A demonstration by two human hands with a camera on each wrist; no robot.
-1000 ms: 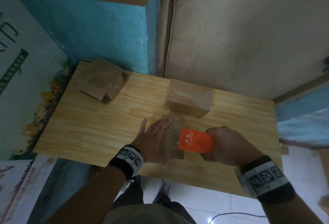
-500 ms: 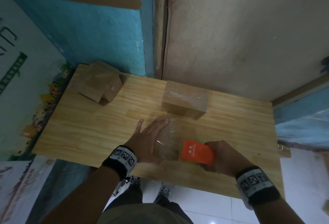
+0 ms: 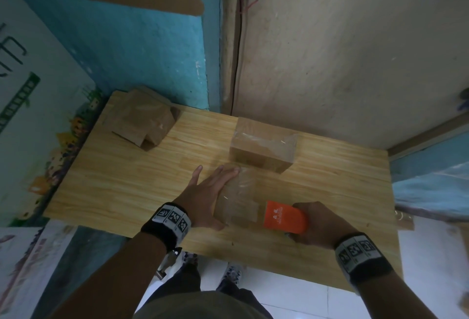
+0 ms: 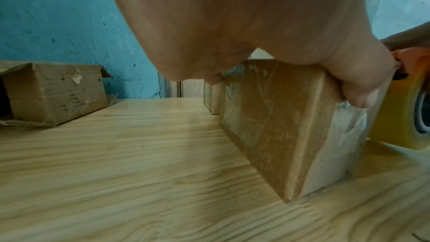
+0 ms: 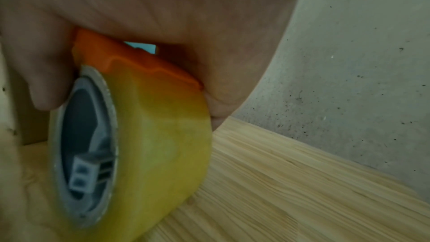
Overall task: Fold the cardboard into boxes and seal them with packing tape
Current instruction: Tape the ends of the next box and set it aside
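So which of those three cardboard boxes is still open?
The box at the far left corner of the table: its flaps gape untaped. The far middle box and the box under the left hand are closed and shiny with tape.

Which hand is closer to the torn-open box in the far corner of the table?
Left. The left hand lies on the box being taped, just below the open box. The right hand grips the tape dispenser farther right.
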